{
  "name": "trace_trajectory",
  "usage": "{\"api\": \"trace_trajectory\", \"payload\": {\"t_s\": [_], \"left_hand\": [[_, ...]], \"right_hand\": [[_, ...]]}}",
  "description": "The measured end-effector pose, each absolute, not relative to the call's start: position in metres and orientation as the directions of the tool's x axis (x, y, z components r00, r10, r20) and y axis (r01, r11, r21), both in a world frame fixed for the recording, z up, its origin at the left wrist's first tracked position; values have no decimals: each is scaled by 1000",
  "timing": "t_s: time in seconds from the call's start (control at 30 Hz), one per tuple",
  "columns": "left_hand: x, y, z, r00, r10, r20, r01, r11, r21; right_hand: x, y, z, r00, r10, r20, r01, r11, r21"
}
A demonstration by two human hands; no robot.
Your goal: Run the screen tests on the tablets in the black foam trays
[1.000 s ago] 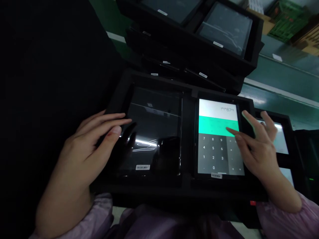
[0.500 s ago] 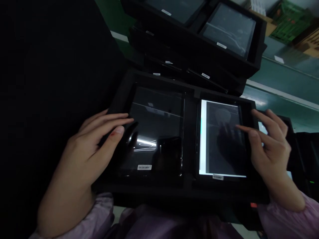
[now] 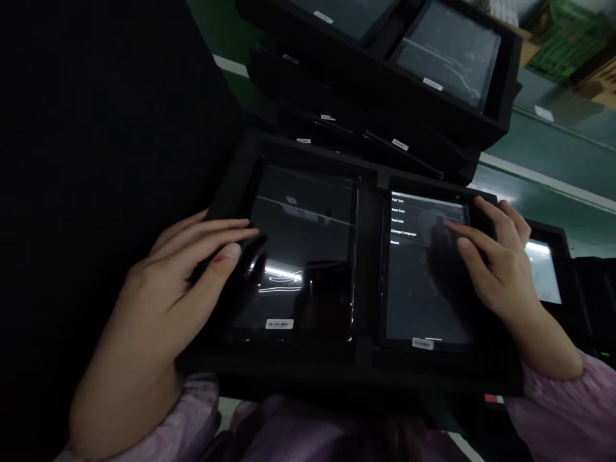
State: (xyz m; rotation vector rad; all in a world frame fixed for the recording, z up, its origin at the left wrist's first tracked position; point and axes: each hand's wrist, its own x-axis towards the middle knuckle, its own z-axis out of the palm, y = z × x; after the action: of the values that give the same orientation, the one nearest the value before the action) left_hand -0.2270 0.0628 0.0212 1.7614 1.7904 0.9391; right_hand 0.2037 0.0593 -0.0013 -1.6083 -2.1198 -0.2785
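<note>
A black foam tray (image 3: 368,269) holds two tablets side by side in front of me. The left tablet (image 3: 298,256) is dark and carries a white barcode label at its bottom edge. My left hand (image 3: 183,269) lies flat with fingers stretched out on its left edge. The right tablet (image 3: 423,269) shows a dark screen with a short menu of white text lines at the top. My right hand (image 3: 491,269) hovers over its right side, fingers apart, the forefinger reaching to the upper screen.
More black trays with dark tablets (image 3: 447,51) are stacked behind the near tray. A lit tablet (image 3: 543,269) lies in another tray to the right. A green surface (image 3: 553,154) runs at the back right. The left is dark.
The right tablet's screen went from a calculator with a green band, through a dark sliding screen, to a dark text menu. My right hand moved up to the upper screen. The left hand stayed.
</note>
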Motion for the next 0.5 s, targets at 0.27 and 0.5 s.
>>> {"api": "trace_trajectory", "payload": {"t_s": [0.27, 0.5], "left_hand": [[-235, 70, 7, -40, 982, 186, 711, -103, 696], [-237, 67, 8, -42, 981, 189, 718, -102, 689]], "right_hand": [[201, 63, -1, -217, 865, 453, 950, 293, -105], [198, 58, 8, -173, 849, 500, 938, 297, -181]]}}
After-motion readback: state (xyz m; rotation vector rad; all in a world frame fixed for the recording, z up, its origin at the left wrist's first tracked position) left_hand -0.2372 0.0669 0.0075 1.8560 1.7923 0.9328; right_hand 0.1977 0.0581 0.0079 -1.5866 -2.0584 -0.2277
